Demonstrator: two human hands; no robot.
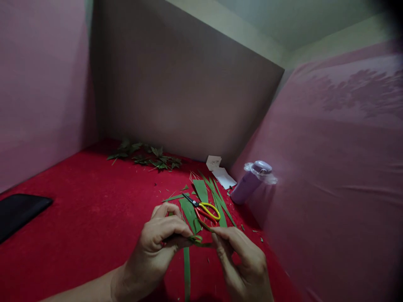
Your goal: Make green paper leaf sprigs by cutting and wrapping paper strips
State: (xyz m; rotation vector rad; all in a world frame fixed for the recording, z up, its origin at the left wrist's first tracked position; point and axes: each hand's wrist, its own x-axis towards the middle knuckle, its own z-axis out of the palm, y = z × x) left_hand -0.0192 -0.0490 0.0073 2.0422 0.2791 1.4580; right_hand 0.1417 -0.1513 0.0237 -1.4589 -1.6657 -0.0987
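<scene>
Backdrop: a dull grey-brown panel [182, 84] is flanked by pink walls [340, 176], with a pale ceiling [264, 21] above.
Red cloth [94, 235]: spread under everything; a flat black object [23, 214] is cut off by the left edge of the view.
Left hand [165, 237]: closed in a pinch, thumb against forefinger, with the small looped end of a leaf strip [206, 244] gripped at the tips.
Right hand [242, 260]: pinched shut too, thumb and forefinger pressed on the same strip a little way along.
Leaf strip: held in the air between the hands, near the body side of the work area; its short span is stretched roughly left to right, and the left hand is the nearer to the loop.
Trailing strip [187, 272]: seen below the left fingertips, its long axis pointed back toward the body (whether it is joined to the held strip cannot be told).
Scissors [210, 208]: laid just beyond the hands, yellow and red handles toward the right hand, blades pointed away to the left, among cut leaf pieces [200, 189].
Far side: leafy sprigs [160, 159] are heaped at left; white cards [224, 178] and a purple bottle [247, 186] are placed at right.
</scene>
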